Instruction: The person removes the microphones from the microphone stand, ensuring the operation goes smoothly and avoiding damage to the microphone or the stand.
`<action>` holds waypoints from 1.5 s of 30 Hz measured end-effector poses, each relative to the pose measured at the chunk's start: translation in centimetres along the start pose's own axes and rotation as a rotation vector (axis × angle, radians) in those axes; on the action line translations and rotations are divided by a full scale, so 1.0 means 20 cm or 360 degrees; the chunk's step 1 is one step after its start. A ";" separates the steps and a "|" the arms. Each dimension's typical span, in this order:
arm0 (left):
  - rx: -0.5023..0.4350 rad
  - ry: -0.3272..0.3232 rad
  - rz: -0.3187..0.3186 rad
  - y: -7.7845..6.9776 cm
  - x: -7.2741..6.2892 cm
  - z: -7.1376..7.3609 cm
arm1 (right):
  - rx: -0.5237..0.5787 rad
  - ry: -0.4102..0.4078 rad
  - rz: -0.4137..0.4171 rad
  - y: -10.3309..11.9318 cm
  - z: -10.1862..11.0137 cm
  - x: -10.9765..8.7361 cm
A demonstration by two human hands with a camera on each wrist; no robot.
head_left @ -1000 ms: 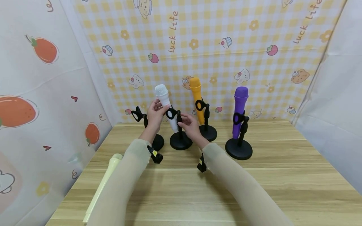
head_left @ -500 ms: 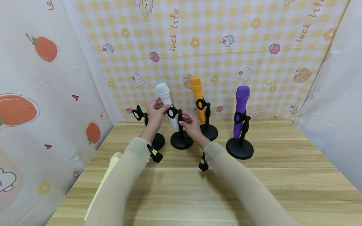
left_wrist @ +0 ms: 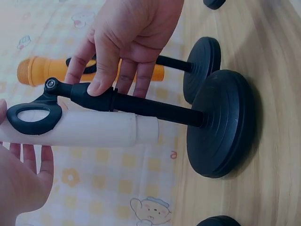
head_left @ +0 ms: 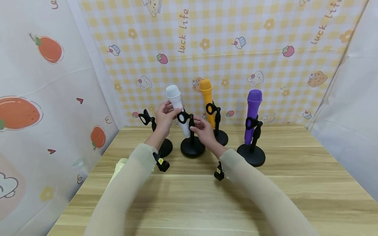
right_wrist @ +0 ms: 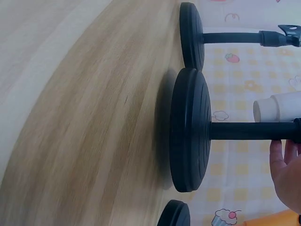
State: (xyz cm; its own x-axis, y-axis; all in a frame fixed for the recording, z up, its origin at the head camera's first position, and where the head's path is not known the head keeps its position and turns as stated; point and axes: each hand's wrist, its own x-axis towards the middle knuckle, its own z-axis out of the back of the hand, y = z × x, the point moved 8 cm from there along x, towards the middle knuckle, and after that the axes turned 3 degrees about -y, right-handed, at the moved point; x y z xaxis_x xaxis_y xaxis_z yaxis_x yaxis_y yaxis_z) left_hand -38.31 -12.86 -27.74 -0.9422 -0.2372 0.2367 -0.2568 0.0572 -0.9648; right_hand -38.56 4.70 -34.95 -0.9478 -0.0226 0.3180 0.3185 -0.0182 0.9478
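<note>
In the head view my left hand grips a white microphone just below its mesh head, thumb in front and fingers behind. The microphone leans to the left and runs through the ring clip of a black desk stand. My right hand pinches the stand's upright between thumb and fingers, below the clip joint. From the left wrist, the white body shows beside the upright, its tail end short of the round base. The right wrist view shows that base side-on with a shadow under it.
An orange microphone and a purple microphone stand in black stands to the right. Another black stand with a bare clip is behind my left wrist. A pale yellow microphone lies at left, partly behind my sleeve.
Both hands, the white microphone and its stand have shifted slightly to the right. Both holds stay the same. More of the pale yellow microphone is now covered by my left sleeve.
</note>
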 end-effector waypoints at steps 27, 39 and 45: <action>-0.0128 0.0150 0.0009 -0.12 -0.21 -0.09 | -0.0027 0.0051 -0.0038 0.14 0.14 -0.20; -0.0138 0.0191 0.0005 -0.12 -0.31 -0.12 | -0.0042 0.0046 -0.0040 0.16 0.20 -0.31; -0.0142 0.0228 0.0001 -0.12 -0.36 -0.15 | 0.0008 0.0047 -0.0056 0.16 0.23 -0.36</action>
State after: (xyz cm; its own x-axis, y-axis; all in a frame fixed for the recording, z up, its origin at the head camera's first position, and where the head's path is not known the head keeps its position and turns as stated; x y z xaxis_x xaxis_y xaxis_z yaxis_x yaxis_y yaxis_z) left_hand -31.54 -8.45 -26.83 -0.9618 -0.0970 0.2562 -0.2683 0.1449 -0.9524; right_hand -30.69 9.37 -34.06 -0.9576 -0.0517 0.2836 0.2846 -0.0142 0.9585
